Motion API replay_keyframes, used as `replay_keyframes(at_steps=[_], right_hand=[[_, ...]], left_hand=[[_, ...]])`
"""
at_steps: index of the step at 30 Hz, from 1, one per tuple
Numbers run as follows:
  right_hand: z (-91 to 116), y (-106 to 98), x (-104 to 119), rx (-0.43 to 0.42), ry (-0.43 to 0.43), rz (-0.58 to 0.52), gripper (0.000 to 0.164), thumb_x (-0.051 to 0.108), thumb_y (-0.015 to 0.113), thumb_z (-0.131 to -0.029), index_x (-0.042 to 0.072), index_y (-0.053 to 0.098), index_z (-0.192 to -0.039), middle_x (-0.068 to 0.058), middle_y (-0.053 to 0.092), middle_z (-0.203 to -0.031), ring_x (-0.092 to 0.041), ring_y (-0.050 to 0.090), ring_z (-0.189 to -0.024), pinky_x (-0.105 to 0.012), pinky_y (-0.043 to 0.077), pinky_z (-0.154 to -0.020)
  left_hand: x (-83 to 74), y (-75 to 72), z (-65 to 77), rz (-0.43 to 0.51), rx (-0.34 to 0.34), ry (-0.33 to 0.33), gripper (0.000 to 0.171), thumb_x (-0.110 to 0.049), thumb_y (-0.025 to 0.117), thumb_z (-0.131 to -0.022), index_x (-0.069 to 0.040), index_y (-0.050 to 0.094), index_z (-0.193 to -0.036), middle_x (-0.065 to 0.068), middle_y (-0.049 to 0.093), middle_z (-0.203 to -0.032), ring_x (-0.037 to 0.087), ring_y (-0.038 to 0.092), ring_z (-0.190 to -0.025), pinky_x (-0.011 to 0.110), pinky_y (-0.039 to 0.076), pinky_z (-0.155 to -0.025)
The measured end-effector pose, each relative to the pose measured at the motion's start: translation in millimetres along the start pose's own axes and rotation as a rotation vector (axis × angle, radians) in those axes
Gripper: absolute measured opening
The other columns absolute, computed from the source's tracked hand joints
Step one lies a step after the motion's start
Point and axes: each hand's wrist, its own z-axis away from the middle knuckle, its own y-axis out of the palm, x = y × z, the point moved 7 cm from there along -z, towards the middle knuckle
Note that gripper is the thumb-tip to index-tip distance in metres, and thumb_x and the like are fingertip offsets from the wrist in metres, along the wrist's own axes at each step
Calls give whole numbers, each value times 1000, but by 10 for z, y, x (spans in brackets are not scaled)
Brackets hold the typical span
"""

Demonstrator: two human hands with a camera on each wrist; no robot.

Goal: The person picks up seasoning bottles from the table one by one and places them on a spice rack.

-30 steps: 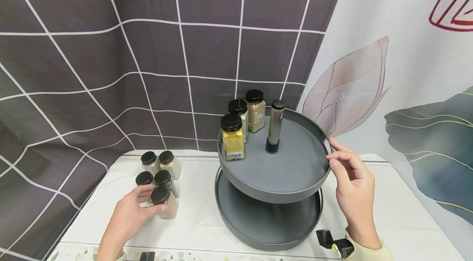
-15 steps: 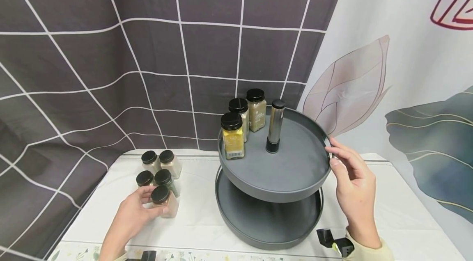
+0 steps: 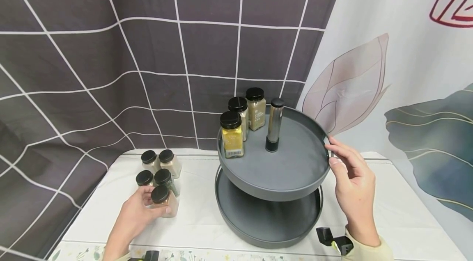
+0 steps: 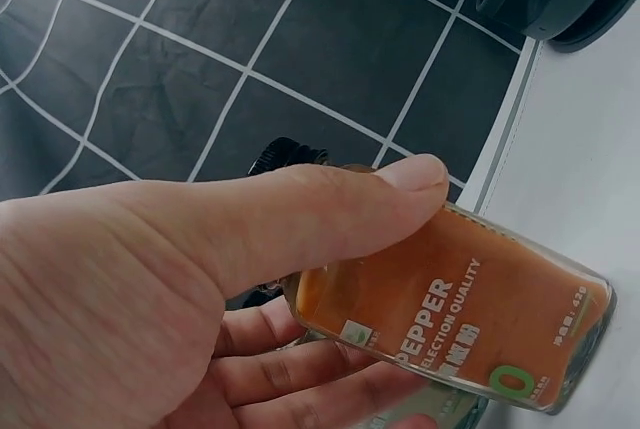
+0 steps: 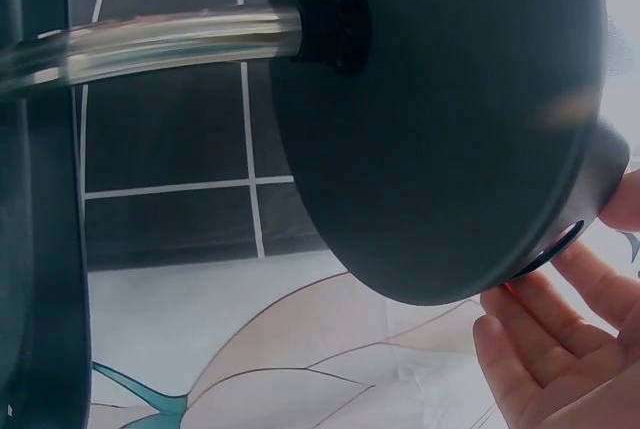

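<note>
Left hand [image 3: 134, 212] grips the pepper jar [image 4: 480, 314], thumb opposing fingers, almost unchanged over the last second.
The jar stands on the white table [image 3: 201, 207], just before four other jars [image 3: 163, 177], apparently secured but not lifted; farther right, the right hand [image 3: 354, 189] still pinches the upper tray [image 3: 295, 166] at its rim, three jars [image 3: 245, 121] unmoved on its left.

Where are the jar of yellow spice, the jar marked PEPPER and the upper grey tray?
Yellow jar [image 3: 233, 139]: head view, on its front below the lid.
PEPPER jar [image 4: 478, 301]: left wrist view, on its orange side.
Upper tray [image 3: 290, 162]: head view, on its bare floor.
</note>
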Motion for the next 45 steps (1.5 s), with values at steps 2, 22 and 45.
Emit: replay_keyframes(at_steps=[2,22,45], right_hand=[[0,-1,-2,3,11,12,25,-11,55,-93,-12,68,-114,-18,65,-130,-17,62,-120,-23,46,-106],[-4,-15,-24,-11,20,-11,22,-11,56,-93,-14,68,-112,-20,65,-129,-18,63,-119,-23,46,-105],[-6,-11,-20,-7,3,-22,21,-12,55,-92,-15,68,-109,-20,65,-127,-20,61,-121,-25,45,-107]], left_hand=[[5,-5,0,-9,-6,-4,80,-34,92,-69,7,52,-126,28,65,-116,41,64,-106,55,54,-87],[-9,-20,-7,-67,6,35,69,-33,94,-65,0,66,-119,12,73,-99,29,68,-92,43,56,-74],[-28,-91,48,-61,-13,20,72,-34,95,-62,-3,68,-121,10,75,-102,21,67,-89,38,52,-75]])
